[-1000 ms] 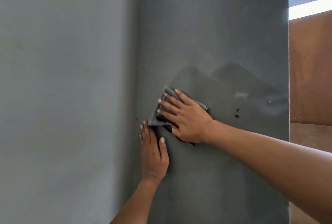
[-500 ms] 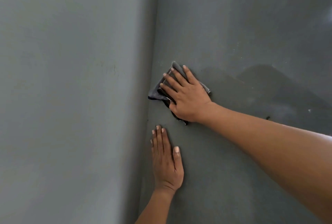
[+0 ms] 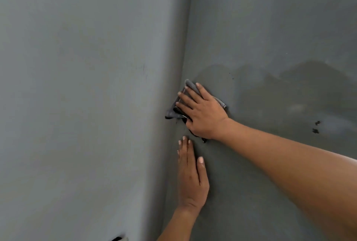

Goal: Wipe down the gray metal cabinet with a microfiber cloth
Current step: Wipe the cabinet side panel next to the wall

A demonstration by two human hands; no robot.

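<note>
Counts: two hands, one cloth, one cabinet, one wall.

Two bare hands showed, the right hand [image 3: 202,114] and the left hand [image 3: 192,178]; one gray cloth [image 3: 173,110]; one cabinet panel [image 3: 270,28] at right; one wall [image 3: 77,86] at left; two dark specks [image 3: 316,126] at right.

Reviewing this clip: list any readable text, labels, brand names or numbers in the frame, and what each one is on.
None. No text shows on the gray cabinet panel, the wall to its left, or the cloth under the right hand. The dark specks on the panel are marks, not characters.
</note>
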